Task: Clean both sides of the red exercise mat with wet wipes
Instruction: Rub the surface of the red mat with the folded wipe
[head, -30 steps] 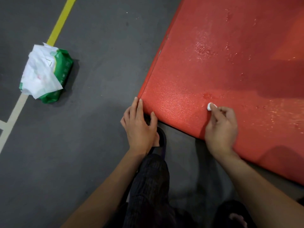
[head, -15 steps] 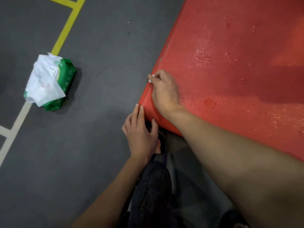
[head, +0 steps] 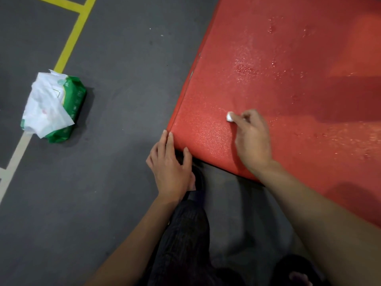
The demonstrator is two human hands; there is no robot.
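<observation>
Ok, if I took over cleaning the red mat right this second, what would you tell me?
Left hand: flat and open, fingertips touching the near corner of the red exercise mat.
Right hand: grip pinches a small balled-up wet wipe pressed on the mat near that corner.
Wet wipes pack: on the grey floor to the left, loose wipes on top.
Done: the mat's top glistens wet in patches.
Left: finish the top, then flip the mat and wipe the underside.

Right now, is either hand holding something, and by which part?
The right hand pinches a small balled-up white wipe at its fingertips, on the red mat. The left hand holds nothing; its fingers touch the mat's corner.
</observation>
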